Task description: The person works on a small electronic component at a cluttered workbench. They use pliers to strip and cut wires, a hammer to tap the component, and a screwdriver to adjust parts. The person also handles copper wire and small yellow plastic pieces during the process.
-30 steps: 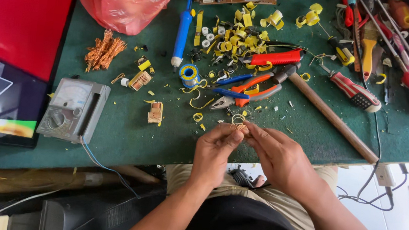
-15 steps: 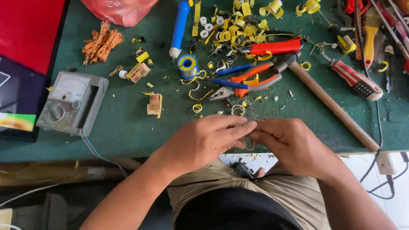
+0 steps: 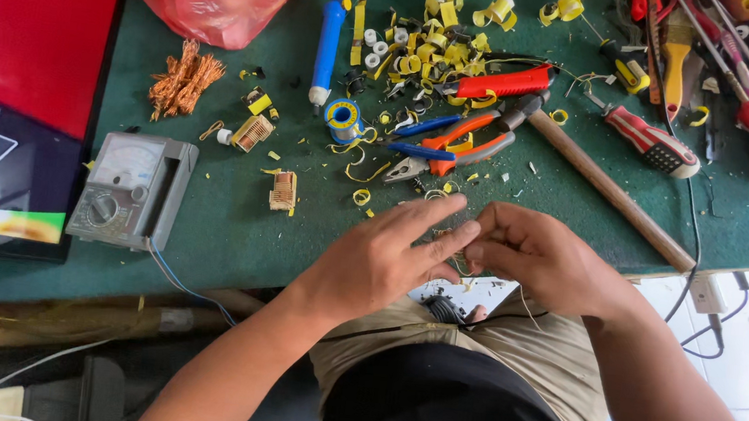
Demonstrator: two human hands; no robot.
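Now L hand [image 3: 379, 261] & R hand [image 3: 539, 258] fingertips meet near pliers [image 3: 454, 147].

Green bench [image 3: 208, 231], multimeter [image 3: 131, 189], pliers [image 3: 454, 145], hammer [image 3: 610, 192] (yellow scraps scattered)

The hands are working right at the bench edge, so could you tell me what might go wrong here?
Whatever small part the left hand and right hand pinch sits over the table edge; dropped, it may fall to the lap or floor. The pliers tips point toward the fingers. Scattered yellow scraps could hide small parts.
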